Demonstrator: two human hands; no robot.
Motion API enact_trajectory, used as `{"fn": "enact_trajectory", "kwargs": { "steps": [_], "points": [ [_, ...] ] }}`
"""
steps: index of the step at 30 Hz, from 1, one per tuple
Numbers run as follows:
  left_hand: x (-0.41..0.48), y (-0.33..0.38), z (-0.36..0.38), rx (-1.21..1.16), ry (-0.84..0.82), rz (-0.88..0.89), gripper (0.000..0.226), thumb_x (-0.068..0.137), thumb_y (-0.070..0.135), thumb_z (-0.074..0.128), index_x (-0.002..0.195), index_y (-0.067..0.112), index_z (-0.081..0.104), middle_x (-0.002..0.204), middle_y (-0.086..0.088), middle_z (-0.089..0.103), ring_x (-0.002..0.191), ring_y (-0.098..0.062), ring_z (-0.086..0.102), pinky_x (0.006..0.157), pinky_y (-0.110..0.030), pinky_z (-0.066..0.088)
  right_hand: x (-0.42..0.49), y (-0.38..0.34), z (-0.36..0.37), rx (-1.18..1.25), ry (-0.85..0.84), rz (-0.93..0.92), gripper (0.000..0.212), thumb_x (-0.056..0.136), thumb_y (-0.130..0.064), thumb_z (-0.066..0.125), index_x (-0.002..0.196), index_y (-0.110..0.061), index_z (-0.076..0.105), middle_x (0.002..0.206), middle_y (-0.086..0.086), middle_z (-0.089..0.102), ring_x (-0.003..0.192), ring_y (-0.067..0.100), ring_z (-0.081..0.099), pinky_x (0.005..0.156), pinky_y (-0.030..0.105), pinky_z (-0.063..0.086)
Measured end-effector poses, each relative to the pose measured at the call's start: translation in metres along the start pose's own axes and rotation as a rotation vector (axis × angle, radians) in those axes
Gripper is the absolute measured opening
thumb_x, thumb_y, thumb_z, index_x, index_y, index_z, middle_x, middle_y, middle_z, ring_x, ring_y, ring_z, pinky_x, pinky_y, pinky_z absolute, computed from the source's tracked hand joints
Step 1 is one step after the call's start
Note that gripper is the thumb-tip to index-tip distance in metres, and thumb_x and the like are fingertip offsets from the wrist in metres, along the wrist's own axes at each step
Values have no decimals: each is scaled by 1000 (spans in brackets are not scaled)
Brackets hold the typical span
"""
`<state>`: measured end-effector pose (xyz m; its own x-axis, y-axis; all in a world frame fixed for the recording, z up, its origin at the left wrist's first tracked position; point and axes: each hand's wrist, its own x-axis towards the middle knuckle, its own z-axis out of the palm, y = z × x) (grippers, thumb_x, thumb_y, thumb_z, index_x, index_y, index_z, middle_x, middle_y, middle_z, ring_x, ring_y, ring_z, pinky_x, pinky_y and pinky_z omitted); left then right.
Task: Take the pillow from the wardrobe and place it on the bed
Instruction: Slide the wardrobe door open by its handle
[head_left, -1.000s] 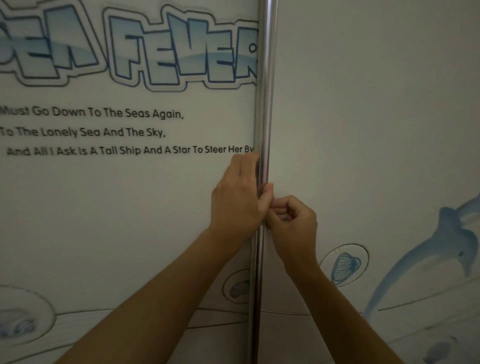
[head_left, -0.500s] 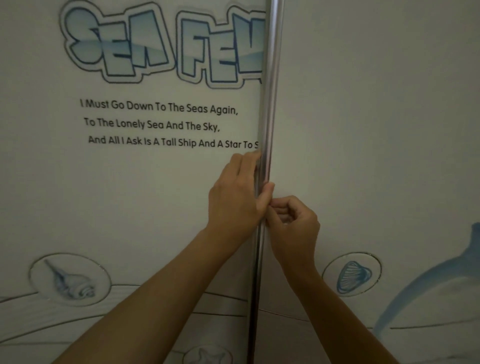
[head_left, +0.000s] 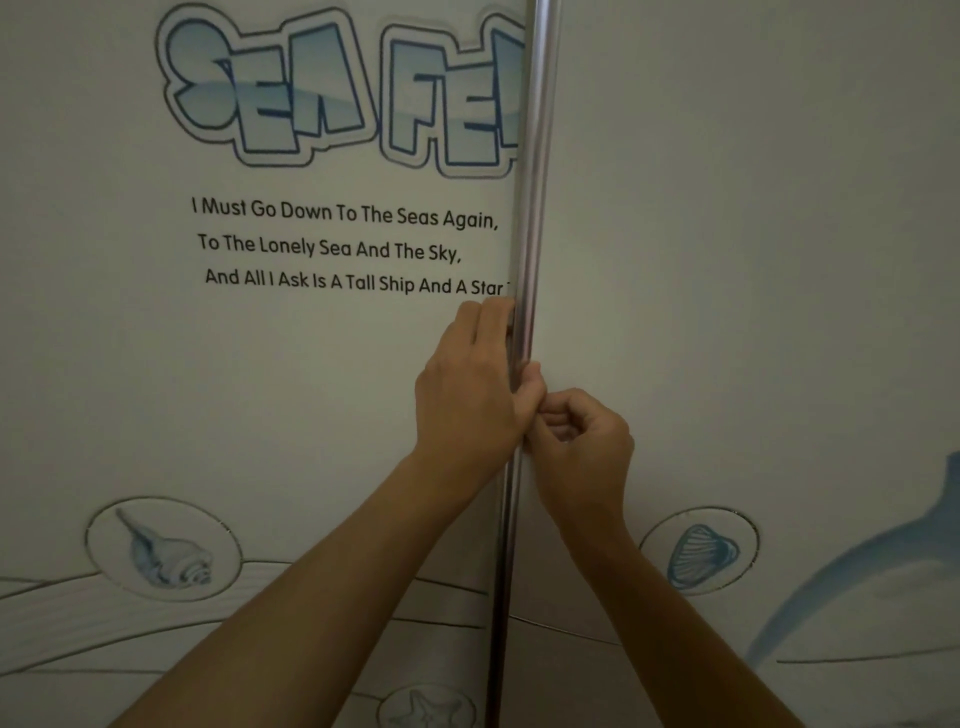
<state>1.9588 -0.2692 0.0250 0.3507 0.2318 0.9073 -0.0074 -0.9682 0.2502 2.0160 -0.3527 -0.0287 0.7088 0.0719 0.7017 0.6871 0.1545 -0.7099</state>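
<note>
The wardrobe fills the head view with two sliding doors. The left door (head_left: 260, 389) carries blue "SEA FE" lettering and lines of verse. The plain right door (head_left: 753, 260) has a vertical metal edge strip (head_left: 535, 156) overlapping the left one. My left hand (head_left: 467, 395) grips that strip, fingers hooked over its left side and thumb on its front. My right hand (head_left: 582, 441) is curled in a loose fist just right of the strip, touching my left thumb. No pillow or bed is in view, and the wardrobe's inside is hidden.
Printed decorations cover the lower doors: a conch shell (head_left: 166, 556), a scallop shell (head_left: 698, 553), a starfish (head_left: 426, 709) and a blue dolphin (head_left: 857, 571). The doors take up the whole view, very close to me.
The lettered left door has shifted right relative to the metal strip, so more of its text is hidden behind the strip. Both hands stay at the same spot on the strip.
</note>
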Motion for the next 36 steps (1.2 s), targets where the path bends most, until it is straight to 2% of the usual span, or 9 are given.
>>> {"fn": "enact_trajectory", "kwargs": {
  "steps": [6,12,15,21,26,31,36],
  "points": [
    [1,-3,-4,4,-6,-14,47,77,29,66,119,15,50,105,-3,55,83,-19,56,64,-39,53,-1,-2,4,-7,-7,14,15,86,-14,72,72,-8,70,62,3,69,54,20,65,53,42,58],
    [-1,-17,-14,-2,13,-54,47,77,28,66,119,16,50,105,-1,54,81,-17,55,66,-37,53,-8,-9,21,-9,-40,33,17,86,-16,71,70,-9,69,60,2,69,54,18,66,54,41,59],
    [-1,-25,-21,12,11,-55,48,78,29,65,121,17,50,105,0,54,82,-16,55,67,-37,53,-10,-12,30,-25,-43,20,15,84,-12,71,69,-11,69,59,-6,66,50,6,62,52,34,58],
    [-4,-49,-41,55,21,-82,50,79,31,65,125,21,48,107,1,55,81,-15,56,67,-36,53,-20,-20,57,-25,-80,10,13,84,-10,70,71,-13,69,58,-11,62,48,0,57,50,16,46],
    [-7,-61,-55,108,26,-81,50,79,34,64,126,25,47,103,3,55,83,-14,56,66,-36,53,-33,-23,75,-27,-57,-14,11,88,-9,68,77,-10,70,66,-4,68,57,7,64,55,27,57],
    [-4,-76,-72,140,42,-106,49,77,32,64,123,22,49,101,2,56,84,-17,55,70,-41,52,-41,-32,97,-1,-81,-18,11,88,-9,68,77,-10,70,65,-3,68,57,9,64,56,29,57],
    [-9,-93,-84,153,60,-120,50,79,34,63,126,26,47,102,3,56,85,-17,56,69,-41,53,-50,-38,112,39,-123,-9,8,88,-7,68,82,-8,73,69,-2,71,62,9,67,61,30,60]
  ]
}}
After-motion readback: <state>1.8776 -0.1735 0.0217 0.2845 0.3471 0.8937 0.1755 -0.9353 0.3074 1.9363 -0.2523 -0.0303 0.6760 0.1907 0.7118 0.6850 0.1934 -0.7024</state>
